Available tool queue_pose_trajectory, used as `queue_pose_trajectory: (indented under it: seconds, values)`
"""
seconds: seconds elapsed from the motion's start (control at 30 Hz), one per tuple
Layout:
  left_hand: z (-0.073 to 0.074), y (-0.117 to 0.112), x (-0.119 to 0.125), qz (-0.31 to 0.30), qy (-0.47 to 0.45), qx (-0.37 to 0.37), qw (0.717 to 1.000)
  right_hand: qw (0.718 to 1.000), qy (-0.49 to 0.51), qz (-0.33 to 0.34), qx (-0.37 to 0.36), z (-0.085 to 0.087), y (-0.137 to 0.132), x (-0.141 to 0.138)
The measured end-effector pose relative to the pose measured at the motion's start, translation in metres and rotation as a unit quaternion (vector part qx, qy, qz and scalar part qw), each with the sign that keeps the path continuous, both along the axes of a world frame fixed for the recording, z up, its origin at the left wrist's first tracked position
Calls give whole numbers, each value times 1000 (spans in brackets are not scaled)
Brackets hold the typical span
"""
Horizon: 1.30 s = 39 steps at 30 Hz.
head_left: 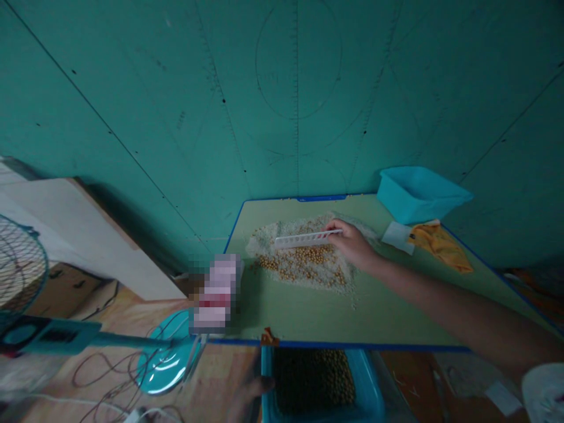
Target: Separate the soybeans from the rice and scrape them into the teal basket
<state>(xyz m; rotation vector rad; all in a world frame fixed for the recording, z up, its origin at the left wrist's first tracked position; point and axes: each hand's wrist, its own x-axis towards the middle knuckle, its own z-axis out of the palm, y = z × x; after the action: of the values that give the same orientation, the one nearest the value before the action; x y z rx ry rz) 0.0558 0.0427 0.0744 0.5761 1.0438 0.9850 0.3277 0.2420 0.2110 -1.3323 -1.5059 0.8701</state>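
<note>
My right hand (348, 241) is closed on one end of a long white slotted plastic strip (299, 239), held over a spread-out heap on the table. Pale small grains (317, 280) make up much of this heap. Round golden-brown beans (315, 255) lie among them, densest just in front of the strip. Below the table's near edge, a turquoise bin (372, 388) contains a dark mass, with more round beans (337, 373) showing on its right side. My left hand (253, 390) is at the bin's left rim, smeared by motion, so its fingers cannot be made out.
The pale green table (392, 320) has a blue edge and stands against a green wall. At its back right are a turquoise basin (423, 197), a white paper (399, 237) and an orange cloth (440, 245). A turquoise fan (48, 335) and loose cables are on the left.
</note>
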Motion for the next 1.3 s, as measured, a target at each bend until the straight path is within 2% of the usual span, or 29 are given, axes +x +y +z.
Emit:
queue_pose_trajectory:
  seconds: [0.13, 0.33, 0.5, 0.7, 0.9, 1.1, 1.3]
  values:
    - [4, 2, 4, 32, -20, 6, 999, 1000, 0, -1, 11, -2, -6, -1]
    - [1, 1, 6, -13, -77, 12, 997, 1000, 1, 9, 23, -11, -17, -6]
    - [-1, 1, 5, 10, -58, 3, 998, 999, 8, 28, 18, -10, -35, -5]
    - [5, 7, 12, 18, -51, -5, 999, 1000, 11, 6, 6, -12, -31, -3]
    - [10, 5, 16, 30, -66, -21, 997, 999, 13, 33, -12, -9, -45, -2]
    - [6, 4, 12, 9, -82, -45, 996, 999, 10, 21, -30, -6, -48, 0]
    - [4, 7, 21, 26, -57, 3, 998, 998, 33, 28, -46, -5, -60, 4]
